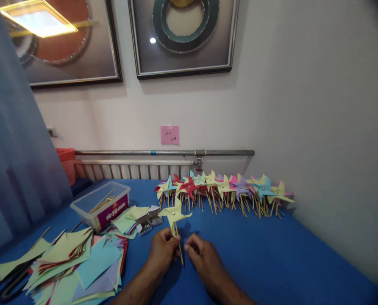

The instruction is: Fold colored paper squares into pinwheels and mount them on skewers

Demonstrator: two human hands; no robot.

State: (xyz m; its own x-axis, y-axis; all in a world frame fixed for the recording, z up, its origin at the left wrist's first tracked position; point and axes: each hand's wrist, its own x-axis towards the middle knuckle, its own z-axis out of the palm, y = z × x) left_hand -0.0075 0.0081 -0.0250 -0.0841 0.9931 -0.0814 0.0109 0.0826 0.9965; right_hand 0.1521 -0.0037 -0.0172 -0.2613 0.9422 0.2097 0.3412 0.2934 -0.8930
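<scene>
A pale yellow paper pinwheel on a thin wooden stick stands roughly upright in front of me, a silver pin head at its centre. My left hand is closed around its stick, just below the paper blades. Just right of the stick, apart from it, is my right hand, its fingers curled in with nothing visible in them. Left of the pinwheel sit small open boxes of pins. Behind it, many finished pinwheels in several colours lie in a long heap.
A clear plastic tub with wooden sticks stands at left. In front of it are stacks of coloured paper and black-handled scissors. Blue cloth covers the table. A metal pipe runs along the wall behind.
</scene>
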